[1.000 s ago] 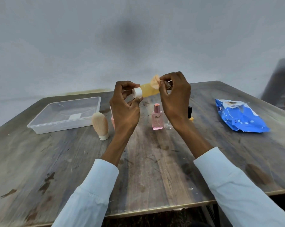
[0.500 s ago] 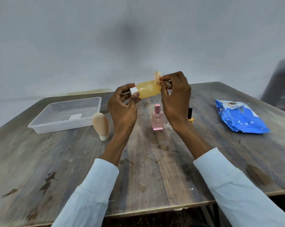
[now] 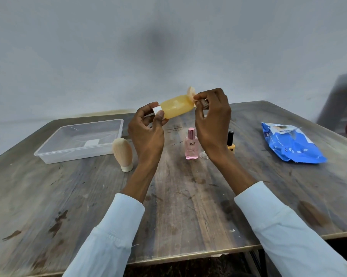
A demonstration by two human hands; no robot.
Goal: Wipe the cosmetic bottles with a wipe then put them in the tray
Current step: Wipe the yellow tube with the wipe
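I see the translucent yellow bottle (image 3: 176,106) lying sideways in the air above the pink perfume bottle (image 3: 191,144). My left hand (image 3: 148,132) pinches its white cap; my right hand (image 3: 212,120) pinches a crumpled wipe (image 3: 191,93) against its far end. The clear tray (image 3: 49,154) sits well left.

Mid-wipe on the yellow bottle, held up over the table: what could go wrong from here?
The yellow bottle is held only at its ends by the left hand and right hand; a slip could drop it onto the pink perfume bottle and nail polish standing below, toppling them.
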